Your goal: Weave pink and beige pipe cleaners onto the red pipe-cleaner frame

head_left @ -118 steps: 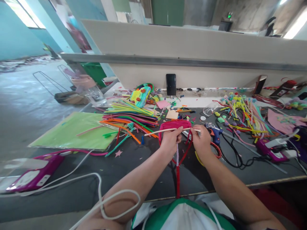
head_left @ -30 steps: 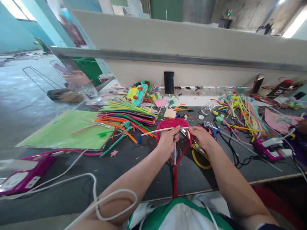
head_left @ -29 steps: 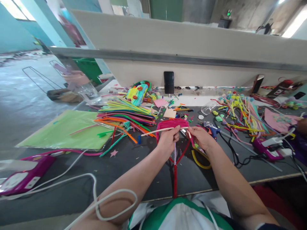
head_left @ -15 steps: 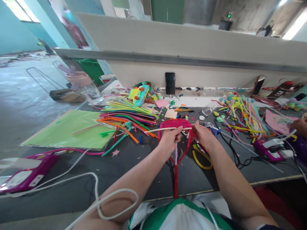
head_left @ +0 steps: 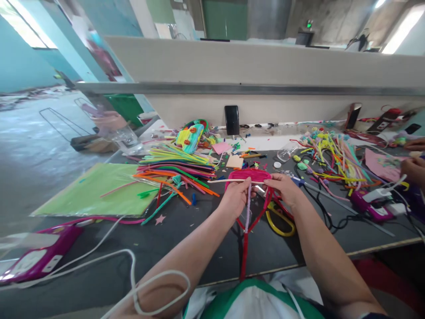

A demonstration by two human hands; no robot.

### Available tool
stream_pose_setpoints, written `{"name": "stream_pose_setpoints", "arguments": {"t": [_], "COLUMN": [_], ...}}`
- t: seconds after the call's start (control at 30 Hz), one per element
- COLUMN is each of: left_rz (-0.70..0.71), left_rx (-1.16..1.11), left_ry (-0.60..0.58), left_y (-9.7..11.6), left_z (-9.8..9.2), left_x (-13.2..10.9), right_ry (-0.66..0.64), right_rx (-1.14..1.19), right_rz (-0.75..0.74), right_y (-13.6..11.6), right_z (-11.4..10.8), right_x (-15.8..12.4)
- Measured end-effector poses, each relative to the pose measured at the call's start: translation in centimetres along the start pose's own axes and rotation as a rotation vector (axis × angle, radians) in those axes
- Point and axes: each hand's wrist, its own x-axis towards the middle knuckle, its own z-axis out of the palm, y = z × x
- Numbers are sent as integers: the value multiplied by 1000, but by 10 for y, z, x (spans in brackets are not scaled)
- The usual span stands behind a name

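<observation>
A cream-white pipe cleaner (head_left: 219,181) lies crosswise over a pink and red pipe-cleaner shape (head_left: 249,175), its free end sticking out to the left. My left hand (head_left: 236,198) pinches it near the middle, against the shape. At its right end, my right hand (head_left: 284,188) is closed on the cream-white pipe cleaner and the shape's right edge. A lilac pipe cleaner (head_left: 248,206) runs down from my left fingertips to a red stem (head_left: 244,254) that reaches the table's front edge. Scissors with yellow handles (head_left: 280,231) lie below my right hand, partly covered.
A bundle of colourful pipe cleaners (head_left: 179,166) lies to the left, beside a green sheet in plastic (head_left: 89,188). A phone (head_left: 231,120) leans on the partition. Purple power strips (head_left: 372,208) and cables flank the work. Another person's hand (head_left: 413,170) shows at far right.
The view has tilted up slightly. Both hands and the shape have shifted a little right, and the lilac pipe cleaner now shows up to my left fingertips.
</observation>
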Motion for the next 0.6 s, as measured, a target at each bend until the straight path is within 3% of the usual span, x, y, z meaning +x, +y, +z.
{"name": "stream_pose_setpoints", "arguments": {"t": [0.17,0.37,0.5,0.6], "left_rz": [-15,-160,-282,-204], "left_rx": [155,263,414,552], "left_ry": [18,-152,-247,-251], "left_y": [-7,-15,9,46], "left_z": [0,5,7,2], "left_x": [0,-7,-15,-21], "right_ry": [-127,-165,-134,-127], "right_rx": [-115,-205,-135,-70], "right_rz": [18,0,9,5], "right_y": [-6,-5,-5,-4], "right_z": [-7,-12,-16,-19], "right_x": [-4,-4,-4,-3]}}
